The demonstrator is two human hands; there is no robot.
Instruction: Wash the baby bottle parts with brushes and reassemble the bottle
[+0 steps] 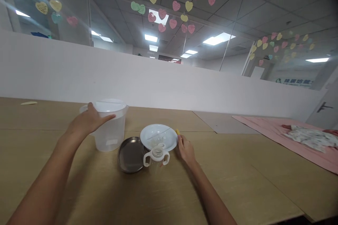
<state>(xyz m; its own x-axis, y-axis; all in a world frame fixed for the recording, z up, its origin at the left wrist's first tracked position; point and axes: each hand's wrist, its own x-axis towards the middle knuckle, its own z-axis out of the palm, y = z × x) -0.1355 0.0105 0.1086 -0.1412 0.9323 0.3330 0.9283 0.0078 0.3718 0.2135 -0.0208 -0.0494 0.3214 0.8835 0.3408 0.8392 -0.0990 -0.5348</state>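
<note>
Head view, logged from my remote station, worktop (250,190). One translucent pitcher (109,133), left of centre toward the back edge. One white bowl (147,134), mid-worktop; clear contents I cannot identify. One metal tray (130,155), between pitcher and bowl. One two-handled bottle (157,156), partly blocking the bowl's front. Pink cloth (260,125), back right corner. Yellow piece (177,132), at the bowl's right rim. Left hand (91,119): on the pitcher, thumb outstretched; finger closure I cannot tell. Right hand (186,150): pinching the yellow piece.
</note>
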